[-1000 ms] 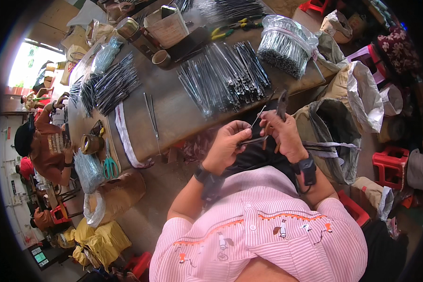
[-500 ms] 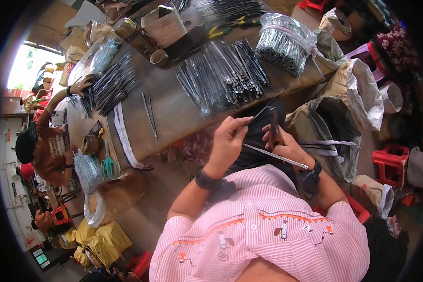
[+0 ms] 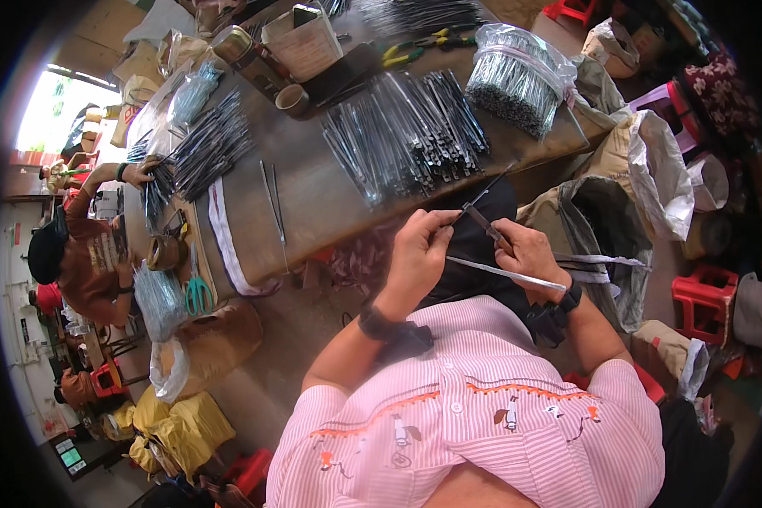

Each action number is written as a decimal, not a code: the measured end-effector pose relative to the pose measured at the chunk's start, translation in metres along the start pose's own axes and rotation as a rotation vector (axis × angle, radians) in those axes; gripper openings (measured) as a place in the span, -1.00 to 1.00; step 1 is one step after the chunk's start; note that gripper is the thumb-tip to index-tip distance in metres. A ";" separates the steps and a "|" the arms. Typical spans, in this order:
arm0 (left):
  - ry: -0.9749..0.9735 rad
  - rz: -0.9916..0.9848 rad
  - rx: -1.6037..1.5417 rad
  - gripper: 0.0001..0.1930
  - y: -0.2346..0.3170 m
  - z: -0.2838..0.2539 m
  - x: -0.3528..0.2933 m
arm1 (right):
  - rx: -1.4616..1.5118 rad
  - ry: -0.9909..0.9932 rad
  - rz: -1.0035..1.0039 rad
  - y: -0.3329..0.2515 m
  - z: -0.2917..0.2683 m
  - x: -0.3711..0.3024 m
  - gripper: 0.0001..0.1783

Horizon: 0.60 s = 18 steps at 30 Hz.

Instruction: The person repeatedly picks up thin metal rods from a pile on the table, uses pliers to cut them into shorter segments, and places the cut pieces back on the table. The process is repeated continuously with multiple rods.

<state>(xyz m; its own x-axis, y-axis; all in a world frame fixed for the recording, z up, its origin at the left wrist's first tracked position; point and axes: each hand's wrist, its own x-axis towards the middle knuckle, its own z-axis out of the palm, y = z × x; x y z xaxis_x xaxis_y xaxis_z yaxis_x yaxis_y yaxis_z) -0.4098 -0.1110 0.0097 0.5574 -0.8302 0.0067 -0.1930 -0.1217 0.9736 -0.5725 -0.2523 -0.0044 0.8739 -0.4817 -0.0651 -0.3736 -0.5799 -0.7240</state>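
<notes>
My left hand [image 3: 421, 254] pinches a thin dark strip [image 3: 493, 184] between thumb and fingertips, and the strip slants up to the right past the table's edge. My right hand [image 3: 529, 256] is closed around a narrow grey metal tool [image 3: 481, 222]; its exact kind is unclear. The tool's far end meets the dark strip just beyond my left fingertips. A pale, thin strip [image 3: 508, 272] runs from near my left hand across the right hand to its wrist; what holds it is hidden. Both hands are above my dark-clothed lap.
Several metal strips [image 3: 406, 135] lie in rows on the table [image 3: 305, 203]. A plastic-wrapped bundle [image 3: 516, 80], pliers [image 3: 402, 57] and a cup [image 3: 292, 100] are beyond. Teal scissors [image 3: 199, 295] hang at left, near a co-worker's hand [image 3: 137, 172]. An open sack [image 3: 605, 220] stands right.
The tool in my right hand has swung from roughly upright to leaning left against the dark strip. My left hand keeps its pinch. The co-worker's hand has moved slightly.
</notes>
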 end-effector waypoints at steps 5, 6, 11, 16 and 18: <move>-0.006 -0.032 -0.030 -0.76 -0.008 0.003 0.004 | -0.016 0.047 -0.027 0.003 0.005 0.000 -0.75; -0.005 -0.037 -0.032 -0.76 -0.008 0.003 0.003 | -0.031 0.030 0.012 0.003 0.006 -0.001 -0.76; -0.019 -0.066 -0.026 -0.78 0.000 -0.001 0.002 | -0.016 0.045 0.016 0.003 0.007 0.000 -0.80; 0.038 0.144 0.201 -0.75 0.012 -0.022 -0.004 | -0.019 0.055 0.039 -0.001 0.007 0.009 -0.80; 0.066 0.153 0.233 -0.72 0.015 -0.031 -0.012 | -0.035 0.034 0.080 -0.006 0.009 0.014 -0.81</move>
<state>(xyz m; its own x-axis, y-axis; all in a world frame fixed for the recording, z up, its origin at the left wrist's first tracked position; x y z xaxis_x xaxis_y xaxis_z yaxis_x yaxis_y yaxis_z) -0.3939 -0.0858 0.0310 0.5575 -0.8122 0.1717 -0.4548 -0.1258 0.8817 -0.5550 -0.2497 -0.0078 0.8303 -0.5487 -0.0980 -0.4525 -0.5609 -0.6933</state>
